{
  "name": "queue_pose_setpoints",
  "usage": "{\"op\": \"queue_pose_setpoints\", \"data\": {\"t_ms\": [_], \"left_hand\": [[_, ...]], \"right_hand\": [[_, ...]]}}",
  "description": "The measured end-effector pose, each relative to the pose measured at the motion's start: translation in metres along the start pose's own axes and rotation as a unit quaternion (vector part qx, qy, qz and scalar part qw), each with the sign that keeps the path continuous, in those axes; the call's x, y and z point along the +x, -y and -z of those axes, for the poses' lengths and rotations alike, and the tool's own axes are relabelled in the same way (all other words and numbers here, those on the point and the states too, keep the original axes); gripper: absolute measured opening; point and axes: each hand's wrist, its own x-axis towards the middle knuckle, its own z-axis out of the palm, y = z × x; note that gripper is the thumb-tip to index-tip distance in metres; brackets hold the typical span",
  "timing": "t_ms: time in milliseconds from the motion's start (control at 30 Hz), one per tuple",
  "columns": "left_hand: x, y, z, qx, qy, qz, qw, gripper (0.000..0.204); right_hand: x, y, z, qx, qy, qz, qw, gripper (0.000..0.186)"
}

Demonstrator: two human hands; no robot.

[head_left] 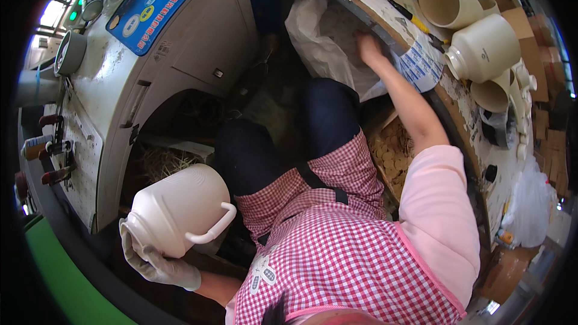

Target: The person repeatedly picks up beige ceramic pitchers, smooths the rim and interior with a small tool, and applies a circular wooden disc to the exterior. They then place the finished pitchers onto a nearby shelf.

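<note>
My left hand, in a pale glove, grips a cream jug by its neck end. The jug lies tilted on its side beside my left leg, its base up and its loop handle toward me. Stretched forward, my bare right hand reaches into a white plastic bag below the edge of the right-hand workbench. Its fingers are too hidden by the bag to tell whether they hold anything.
On the right workbench stand several cream jugs and a yellow-handled tool. A box of small round pieces sits below it. To the left is a white machine cabinet with a blue printed mat and clamps.
</note>
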Motion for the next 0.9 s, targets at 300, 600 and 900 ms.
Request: {"op": "queue_pose_setpoints", "data": {"t_ms": [300, 600, 900], "left_hand": [[-0.014, 0.001, -0.022, 0.118, 0.069, -0.078, 0.988, 0.045], [-0.026, -0.006, -0.032, 0.102, 0.109, -0.121, 0.981, 0.06], [-0.05, -0.02, -0.036, 0.052, 0.144, -0.142, 0.978, 0.105]], "right_hand": [[0.022, -0.054, -0.065, 0.065, -0.139, 0.166, 0.974, 0.021], [-0.014, -0.035, -0.025, 0.527, -0.041, -0.091, 0.844, 0.021], [-0.213, 0.047, 0.123, 0.679, 0.088, 0.008, 0.729, 0.029]]}}
